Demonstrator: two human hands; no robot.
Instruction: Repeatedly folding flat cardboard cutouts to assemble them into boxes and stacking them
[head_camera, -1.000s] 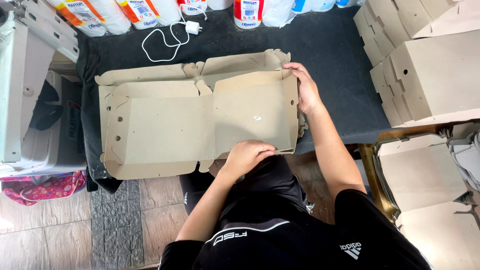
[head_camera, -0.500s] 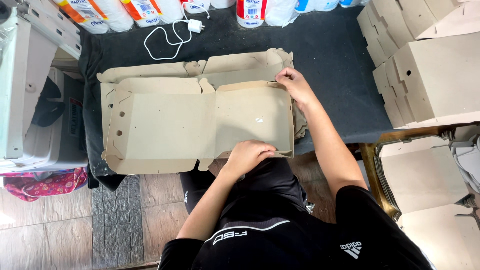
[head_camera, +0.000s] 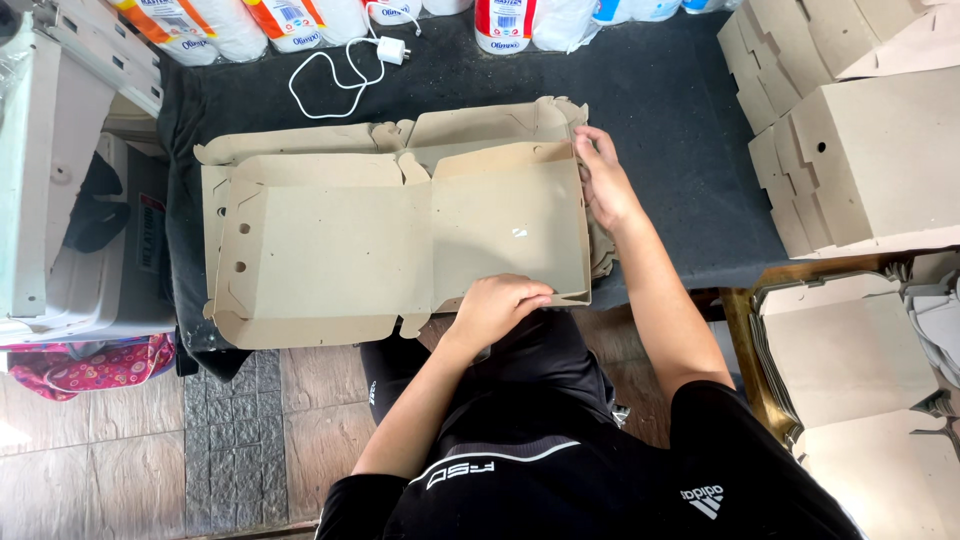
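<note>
Right hand (head_camera: 603, 180) slid inward; left hand (head_camera: 497, 305) still presses flat cardboard box (head_camera: 400, 240).

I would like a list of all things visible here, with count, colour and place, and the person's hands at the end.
flat box: one on top of a pile, brown, centre of table
table: one, dark grey cover, top half
cable: one, white, with plug, behind the flat box
rolls: several, white wrapped, far edge
folded boxes: a stack, brown, right side
bin: one, grey-white, left
left hand: on near edge of flat box
right hand: on right edge of flat box
</note>
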